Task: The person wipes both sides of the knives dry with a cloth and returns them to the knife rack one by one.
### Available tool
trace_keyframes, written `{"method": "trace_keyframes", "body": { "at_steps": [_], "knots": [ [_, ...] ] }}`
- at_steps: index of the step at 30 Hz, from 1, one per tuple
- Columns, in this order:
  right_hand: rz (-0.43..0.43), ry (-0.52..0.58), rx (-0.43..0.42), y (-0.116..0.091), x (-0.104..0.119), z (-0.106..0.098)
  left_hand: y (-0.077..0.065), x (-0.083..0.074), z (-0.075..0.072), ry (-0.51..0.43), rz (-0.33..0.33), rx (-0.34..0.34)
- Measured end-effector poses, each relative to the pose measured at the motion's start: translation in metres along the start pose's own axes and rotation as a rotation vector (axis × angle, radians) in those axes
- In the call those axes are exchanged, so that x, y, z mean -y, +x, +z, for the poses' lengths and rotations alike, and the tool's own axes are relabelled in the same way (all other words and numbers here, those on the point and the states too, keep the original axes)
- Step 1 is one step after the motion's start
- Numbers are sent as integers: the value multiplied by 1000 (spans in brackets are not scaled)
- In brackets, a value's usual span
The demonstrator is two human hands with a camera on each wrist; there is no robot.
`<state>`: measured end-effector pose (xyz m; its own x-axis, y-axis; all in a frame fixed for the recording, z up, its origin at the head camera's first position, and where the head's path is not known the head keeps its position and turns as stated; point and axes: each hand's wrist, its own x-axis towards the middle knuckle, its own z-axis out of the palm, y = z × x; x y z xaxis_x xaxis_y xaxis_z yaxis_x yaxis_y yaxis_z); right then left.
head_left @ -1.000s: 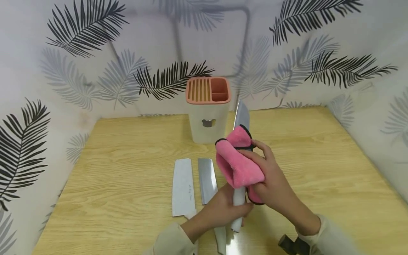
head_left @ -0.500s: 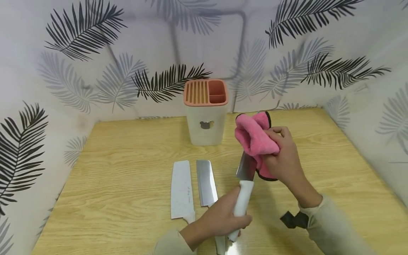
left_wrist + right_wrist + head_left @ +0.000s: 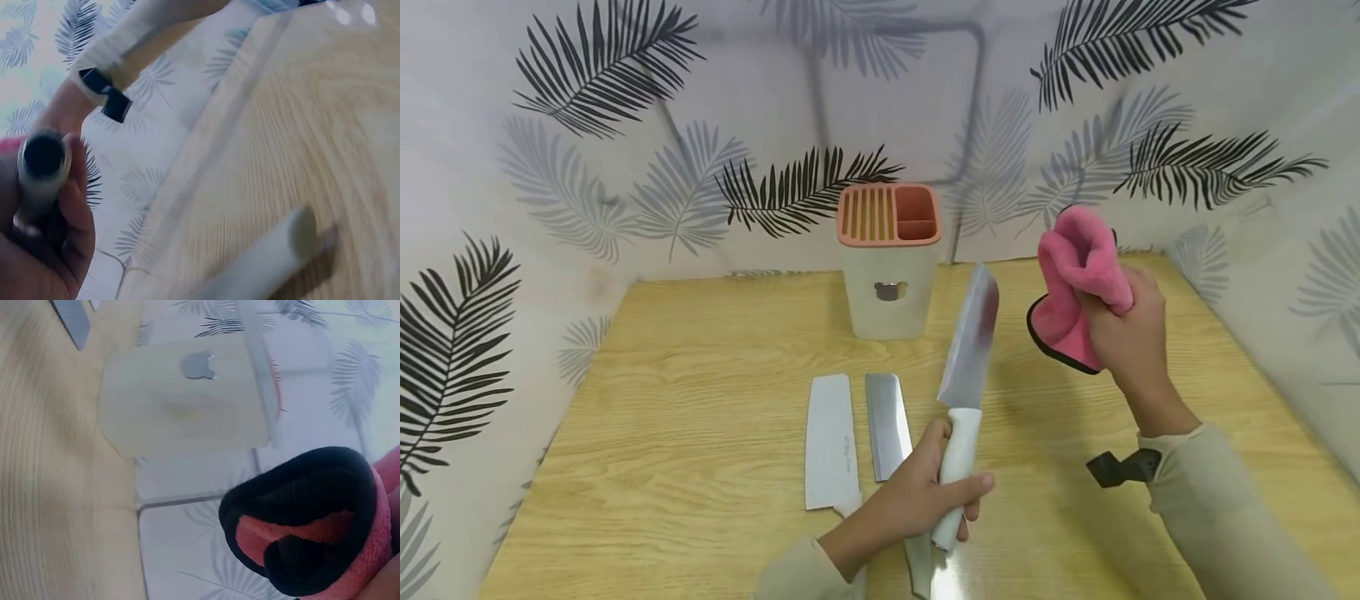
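Note:
My left hand [image 3: 917,492] grips a kitchen knife [image 3: 968,342] by its white handle, the broad blade tilted up and away over the table. In the left wrist view the fingers curl round that handle [image 3: 44,162], its butt end facing the camera. My right hand [image 3: 1131,337] holds a bunched pink cloth [image 3: 1086,258] with black edging, raised to the right and apart from the blade. Folds of the cloth [image 3: 369,550] fill the lower right of the right wrist view. Below the left hand lie a pale cleaver [image 3: 830,442] and a narrower shiny cleaver [image 3: 887,421], side by side.
Behind the knives stands a cream knife holder [image 3: 887,308] with an orange slotted top, near the back edge of the wooden table [image 3: 700,358]. A leaf-patterned cloth wall [image 3: 737,83] surrounds the table at the back and sides.
The pink cloth has come off the blade, carried up and to the right by my right hand. The left hand keeps its grip on the knife, whose blade is now uncovered.

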<state>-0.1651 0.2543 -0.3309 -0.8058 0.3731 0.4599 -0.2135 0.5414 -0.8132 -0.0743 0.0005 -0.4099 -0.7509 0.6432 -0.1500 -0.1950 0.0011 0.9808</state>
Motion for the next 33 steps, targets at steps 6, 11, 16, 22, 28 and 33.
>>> {"method": "trace_keyframes", "body": {
  "at_steps": [6,11,16,22,28,33],
  "knots": [
    [-191,78,26,-22,13,-4,4,-6,-3,-154,12,-98],
    [-426,29,167,-55,25,10,8,-14,2,-217,20,-206],
    [-586,-3,305,-93,30,28,9,-13,6,10,111,-269],
    [-657,85,254,-106,27,35,8,-7,6,257,193,-247],
    [-585,217,198,-76,30,26,5,-10,10,366,146,-249],
    [-489,200,171,-51,35,20,2,-11,9,376,123,-234]
  ]
}}
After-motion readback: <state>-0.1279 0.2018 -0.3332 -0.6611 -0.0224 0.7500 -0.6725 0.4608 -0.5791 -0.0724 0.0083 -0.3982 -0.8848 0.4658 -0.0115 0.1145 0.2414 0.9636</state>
